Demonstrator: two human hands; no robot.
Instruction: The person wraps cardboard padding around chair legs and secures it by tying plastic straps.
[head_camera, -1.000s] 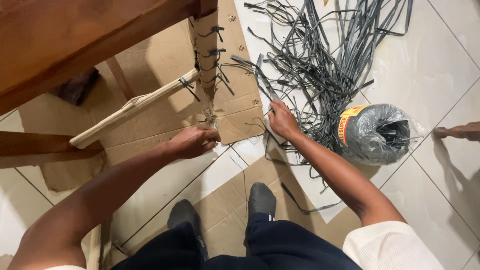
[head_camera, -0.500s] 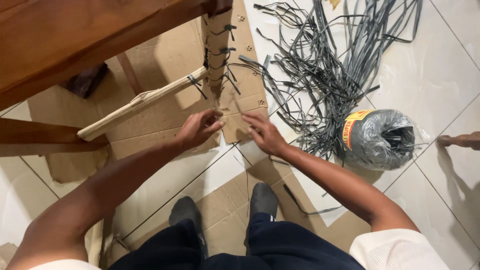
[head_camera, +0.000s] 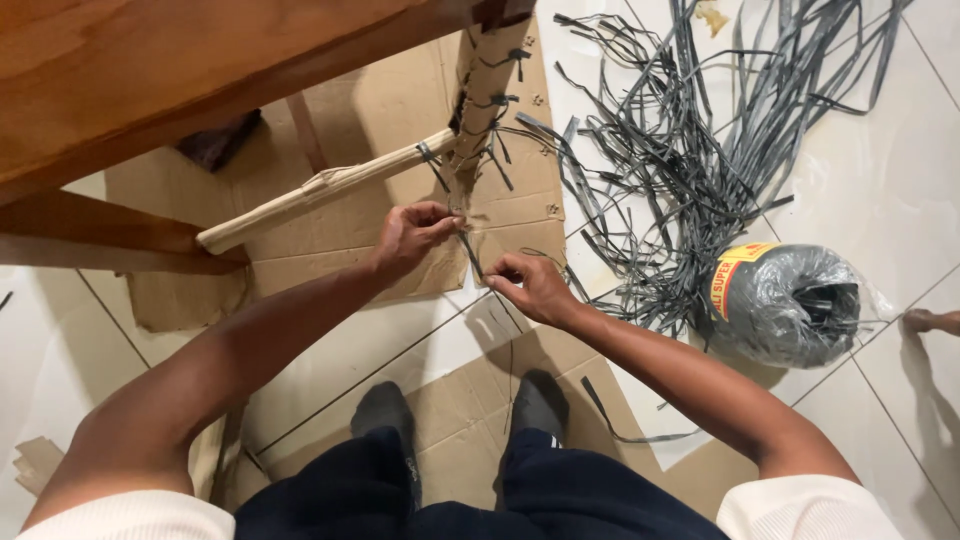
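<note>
Grey strip (head_camera: 470, 252) pinched between both hands, at cardboard edge (head_camera: 500, 235)

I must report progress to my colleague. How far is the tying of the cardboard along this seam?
Done: several grey strap ties already knot the upper part of the brown cardboard seam. In hand: the left hand pinches the seam's lower end while the right hand pulls a thin grey strap there. Left: this lowest tie is not yet knotted; loose grey straps and a grey strap roll lie nearby.
</note>
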